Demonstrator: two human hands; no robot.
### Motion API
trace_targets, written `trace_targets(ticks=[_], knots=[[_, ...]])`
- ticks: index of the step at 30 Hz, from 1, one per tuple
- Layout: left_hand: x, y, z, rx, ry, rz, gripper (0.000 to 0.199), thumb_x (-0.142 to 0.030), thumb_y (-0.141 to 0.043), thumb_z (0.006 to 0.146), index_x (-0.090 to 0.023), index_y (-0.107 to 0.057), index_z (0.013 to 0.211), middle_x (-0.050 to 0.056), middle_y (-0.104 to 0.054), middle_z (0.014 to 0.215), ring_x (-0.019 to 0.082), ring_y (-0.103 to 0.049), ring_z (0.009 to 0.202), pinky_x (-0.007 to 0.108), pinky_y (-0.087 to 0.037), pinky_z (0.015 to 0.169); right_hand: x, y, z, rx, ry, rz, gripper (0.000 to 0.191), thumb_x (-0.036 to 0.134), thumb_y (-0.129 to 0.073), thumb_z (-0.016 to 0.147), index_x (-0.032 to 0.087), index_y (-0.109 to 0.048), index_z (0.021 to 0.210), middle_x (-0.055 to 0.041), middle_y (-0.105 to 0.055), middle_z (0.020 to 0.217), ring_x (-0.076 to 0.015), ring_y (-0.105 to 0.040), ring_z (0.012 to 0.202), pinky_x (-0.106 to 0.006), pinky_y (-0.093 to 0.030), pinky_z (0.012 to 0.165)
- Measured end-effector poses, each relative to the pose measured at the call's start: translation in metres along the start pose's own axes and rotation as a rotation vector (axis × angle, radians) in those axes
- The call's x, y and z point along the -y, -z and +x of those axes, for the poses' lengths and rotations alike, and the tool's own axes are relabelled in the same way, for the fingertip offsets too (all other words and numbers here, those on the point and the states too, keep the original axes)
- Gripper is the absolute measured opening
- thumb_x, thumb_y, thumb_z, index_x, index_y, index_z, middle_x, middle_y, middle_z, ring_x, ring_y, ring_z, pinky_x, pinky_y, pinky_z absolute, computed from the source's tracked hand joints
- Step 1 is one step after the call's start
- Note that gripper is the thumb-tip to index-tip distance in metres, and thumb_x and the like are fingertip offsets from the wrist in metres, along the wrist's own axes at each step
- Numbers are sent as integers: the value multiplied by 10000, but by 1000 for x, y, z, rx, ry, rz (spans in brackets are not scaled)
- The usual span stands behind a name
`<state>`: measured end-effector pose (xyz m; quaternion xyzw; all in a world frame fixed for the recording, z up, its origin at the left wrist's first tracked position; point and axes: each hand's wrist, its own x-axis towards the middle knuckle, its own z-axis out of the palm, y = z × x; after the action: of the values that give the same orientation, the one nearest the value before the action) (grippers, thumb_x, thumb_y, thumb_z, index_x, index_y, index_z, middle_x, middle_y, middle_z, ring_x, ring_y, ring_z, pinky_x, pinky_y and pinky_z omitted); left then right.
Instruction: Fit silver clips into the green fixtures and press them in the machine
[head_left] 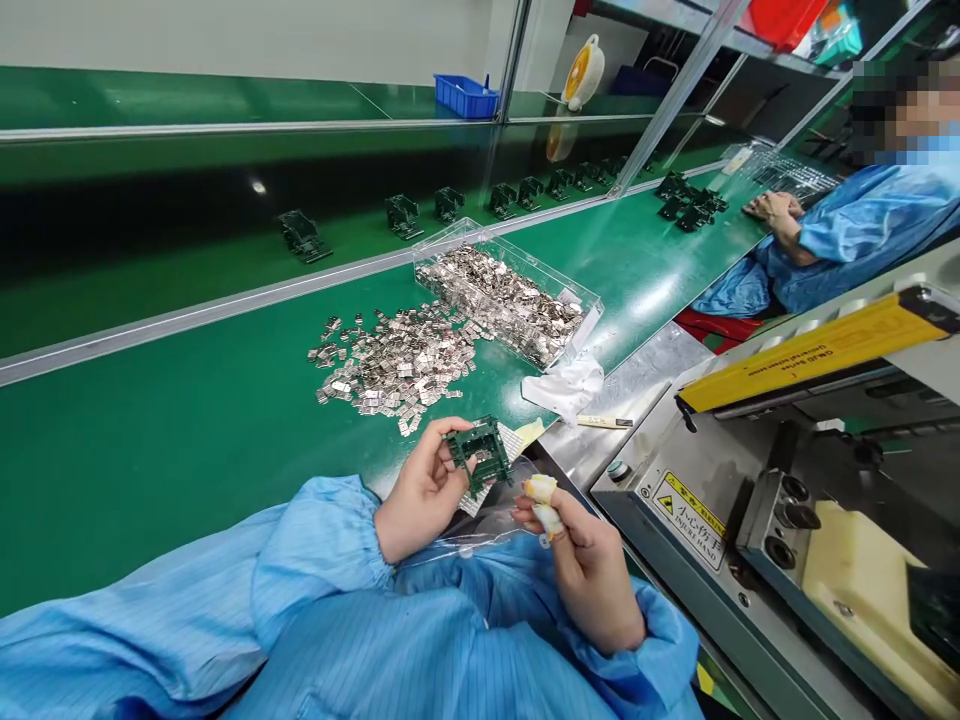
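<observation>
My left hand (424,490) grips a dark green plastic frame (491,455) with an open middle, its fingers and thumb at the frame's left side. My right hand (589,565) is just right of the frame, apart from it. White and yellowish wraps cover its thumb and index fingertips. Those two tips are drawn close together, and I cannot make out whether something small is between them. Beyond the hands lies a loose pile of small silvery metal pieces (405,360). A clear plastic box (592,320) behind it holds many more.
Several similar green frames (403,216) stand along the belt beyond the table's metal edge. A white cloth (564,388) lies beside the box. A machine with a yellow bar (817,350) fills the right side. A co-worker in a blue sleeve (862,220) sits far right.
</observation>
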<state>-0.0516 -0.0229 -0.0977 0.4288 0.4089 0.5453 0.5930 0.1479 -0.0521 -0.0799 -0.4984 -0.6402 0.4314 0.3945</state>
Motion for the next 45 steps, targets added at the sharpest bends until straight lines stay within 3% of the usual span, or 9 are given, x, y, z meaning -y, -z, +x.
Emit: trace_targets(ticks=[8, 12, 15, 19, 24, 29, 33, 39, 45], knots=[[4, 3, 4, -4, -38, -19, 393, -354, -665, 855, -222, -453, 1158, -12, -584, 818, 110, -595, 692, 216, -489, 650, 0, -16, 12, -262, -12, -50, 145, 278, -634, 855, 226, -767, 880, -37, -753, 761, -209, -705, 628, -298, -591, 575], [4, 3, 7, -36, -13, -53, 459, -344, -715, 808, -218, -432, 1147, -11, -612, 828, 122, -631, 691, 225, -505, 640, 5, -12, 12, -247, 86, -215, 164, 218, -601, 854, 212, -760, 816, -21, -707, 693, -179, -665, 611, -268, -542, 551], [3, 3, 8, -27, -15, -70, 470, -313, -730, 792, -218, -424, 1135, -18, -619, 812, 124, -649, 686, 219, -510, 629, 5, -10, 10, -141, 109, -239, 217, 194, -515, 906, 190, -732, 918, -29, -699, 720, -162, -668, 615, -253, -545, 563], [2, 3, 8, -12, -31, -87, 471, -281, -734, 785, -218, -420, 1131, -26, -609, 787, 131, -662, 711, 230, -522, 661, 1, -11, 5, -40, 115, -193, 227, 188, -478, 934, 195, -677, 1043, -32, -725, 785, -160, -696, 652, -255, -579, 622], [4, 5, 6, -29, -9, -45, 456, -258, -728, 790, -217, -433, 1136, -40, -559, 759, 97, -585, 647, 192, -463, 597, -3, -16, 2, -133, 31, -68, 208, 211, -521, 935, 233, -553, 1139, -13, -745, 827, -171, -718, 706, -283, -600, 675], [5, 6, 5, 4, -49, -30, 394, -301, -666, 852, -220, -430, 1156, -28, -554, 783, 88, -543, 635, 197, -448, 603, 2, -20, 5, -238, -70, 154, 83, 274, -645, 879, 200, -649, 913, -33, -754, 793, -190, -731, 679, -277, -612, 641], [5, 5, 3, 33, -51, 8, 371, -299, -629, 883, -221, -425, 1183, -14, -560, 822, 89, -543, 659, 202, -456, 631, 6, -25, 6, -371, -53, 250, 83, 241, -728, 800, 194, -721, 867, -28, -743, 782, -171, -705, 636, -260, -600, 605], [5, 3, -1, 50, -139, 70, 317, -307, -581, 917, -222, -449, 1193, 8, -576, 881, 95, -556, 733, 190, -468, 678, 7, -36, 12, -326, 130, 87, 145, 171, -610, 871, 239, -711, 949, -27, -674, 890, -168, -649, 779, -286, -542, 690], [3, 2, -3, 110, -144, 72, 295, -288, -540, 938, -233, -426, 1205, 15, -589, 909, 103, -589, 742, 200, -495, 691, 8, -53, 22, -379, 237, -77, 165, 121, -602, 825, 223, -678, 929, -75, -580, 1147, -236, -565, 1091, -419, -448, 958]])
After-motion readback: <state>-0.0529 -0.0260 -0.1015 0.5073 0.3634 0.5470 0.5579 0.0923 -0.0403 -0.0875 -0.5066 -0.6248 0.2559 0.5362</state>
